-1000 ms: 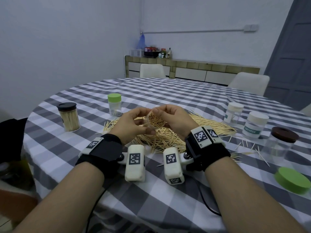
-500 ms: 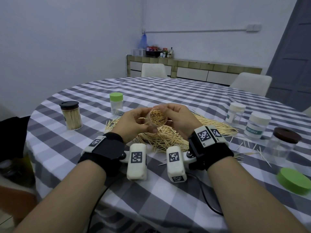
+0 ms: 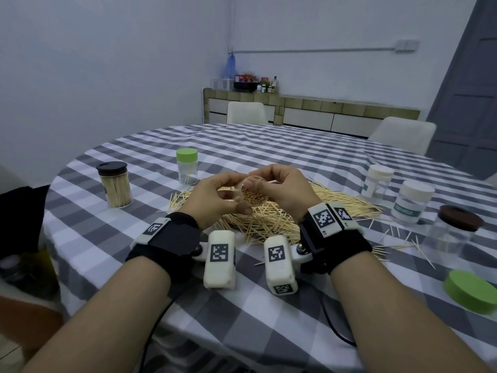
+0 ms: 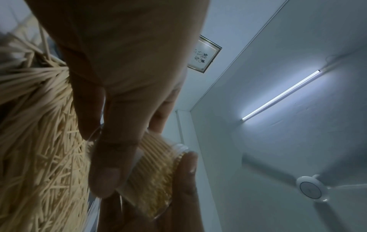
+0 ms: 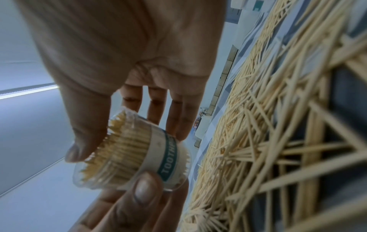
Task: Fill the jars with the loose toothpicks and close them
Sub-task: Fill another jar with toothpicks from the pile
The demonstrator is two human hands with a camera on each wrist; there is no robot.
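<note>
A small clear jar (image 3: 252, 197) packed with toothpicks is held tilted, its open mouth towards me, above the pile of loose toothpicks (image 3: 269, 227). My left hand (image 3: 215, 199) grips the jar's body, thumb on its side. My right hand (image 3: 281, 185) holds the mouth end, with the thumb lying on the toothpick tips and the fingers behind the rim. In the right wrist view the jar (image 5: 137, 150) shows a white and teal label. In the left wrist view the jar (image 4: 152, 171) sits between both thumbs. No lid is on this jar.
On the checked table (image 3: 269, 157) stand a full dark-lidded jar (image 3: 115, 185), a green-lidded jar (image 3: 187, 169), two white-lidded jars (image 3: 377, 184) (image 3: 412, 203) and a brown-lidded clear jar (image 3: 454, 232). A loose green lid (image 3: 472, 290) lies at the near right. Stray toothpicks lie to the right.
My right thumb has slid over the upper part of the jar's mouth. The jar and both hands have stayed almost in place above the pile.
</note>
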